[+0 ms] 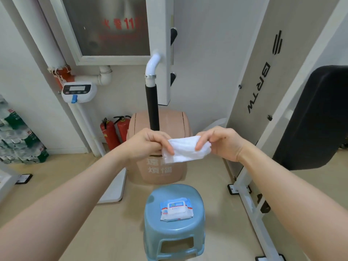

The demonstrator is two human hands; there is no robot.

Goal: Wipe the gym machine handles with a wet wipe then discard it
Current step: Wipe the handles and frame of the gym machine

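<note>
I judge the job barely begun: the wet wipe (pixel 185 148) is out of its pack (pixel 176 210) on the stool (pixel 174 232), but the black handle (pixel 153 108) ahead looks unwiped and the bin (pixel 162 172) waits below. My left hand (pixel 148 144) and right hand (pixel 222 141) each pinch an end of the wipe, arms stretched forward, holding it just in front of the handle's lower end.

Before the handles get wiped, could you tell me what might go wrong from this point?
1. The wipe is pinched only at its ends by the left hand and right hand; it may slip and land on the floor.
2. It looks still folded, so it might cover little of the black handle.
3. The pack sits on the stool below the hands; a bump could knock it off.
</note>
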